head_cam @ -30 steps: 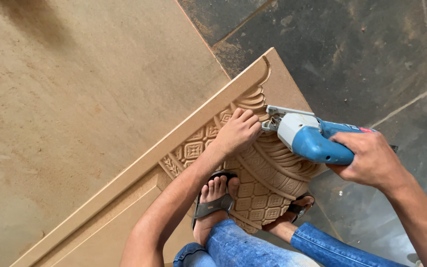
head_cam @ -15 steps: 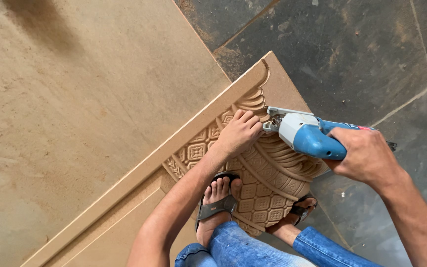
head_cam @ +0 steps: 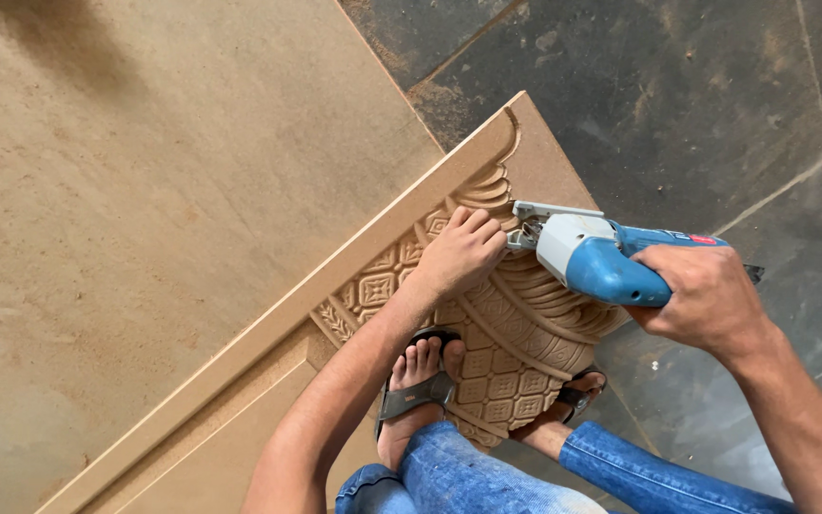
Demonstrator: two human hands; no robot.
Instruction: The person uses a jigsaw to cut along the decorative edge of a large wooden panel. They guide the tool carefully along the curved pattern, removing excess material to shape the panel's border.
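We stand on a dark stone-tile floor [head_cam: 677, 86], with a broad tan sheet [head_cam: 145, 190] beside it. Across both lies a carved brown panel [head_cam: 516, 324], patterned with squares and curved ribs, pinned under our sandalled feet. Our right hand [head_cam: 706, 300] is wrapped tight around a blue and grey jigsaw [head_cam: 592, 257] at the panel's edge. Our left hand [head_cam: 459, 252] presses flat on the carving, holding nothing.

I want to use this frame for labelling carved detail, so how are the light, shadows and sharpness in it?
Head view: soft, even daylight with no glare; a blurred dark shadow patch lies on the large plain board at upper left. The carved panel, the left hand and the blue power saw in the right hand look sharp, without motion blur. Straight edges show little lens distortion.
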